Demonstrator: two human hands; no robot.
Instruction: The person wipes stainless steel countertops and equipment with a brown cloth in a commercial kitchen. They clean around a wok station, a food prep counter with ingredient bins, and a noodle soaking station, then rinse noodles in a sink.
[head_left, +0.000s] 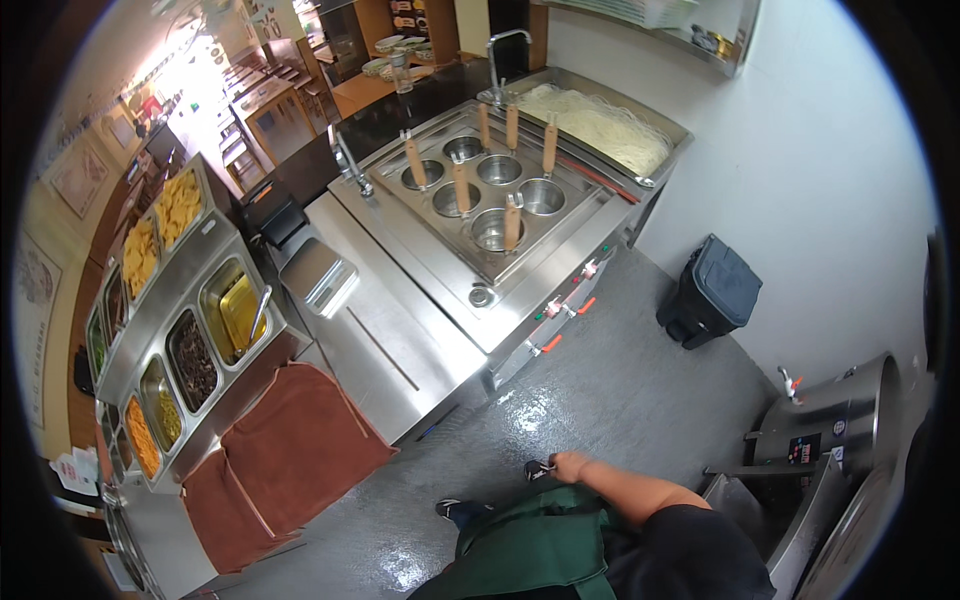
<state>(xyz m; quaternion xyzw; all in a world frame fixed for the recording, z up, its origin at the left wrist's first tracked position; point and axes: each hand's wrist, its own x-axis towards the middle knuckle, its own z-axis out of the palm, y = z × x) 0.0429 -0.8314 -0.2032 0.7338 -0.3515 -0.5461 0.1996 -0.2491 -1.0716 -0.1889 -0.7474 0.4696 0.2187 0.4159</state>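
Note:
My right hand (571, 466) hangs in front of my green apron (536, 544), over the floor, with its fingers curled. A small dark or metallic bit shows at its fingertips; whether it is held is unclear. My left hand is out of view. Ahead stands a steel noodle cooker (442, 259) with several round wells, where strainer baskets with wooden handles (512, 225) sit. Behind it, a steel tray (684, 142) holds pale noodles (600, 124). On the left counter, a digital scale (319, 277) lies near a pan of yellow oil (238, 311) with a ladle (260, 315) in it.
Brown cloths (300, 442) drape over the left counter's edge, below steel topping pans (193, 360). Red-handled valves (551, 343) jut from the cooker's front. A black bin (712, 292) stands by the white wall. Large steel vessels (825, 420) stand at the right. The grey floor (525, 420) looks wet.

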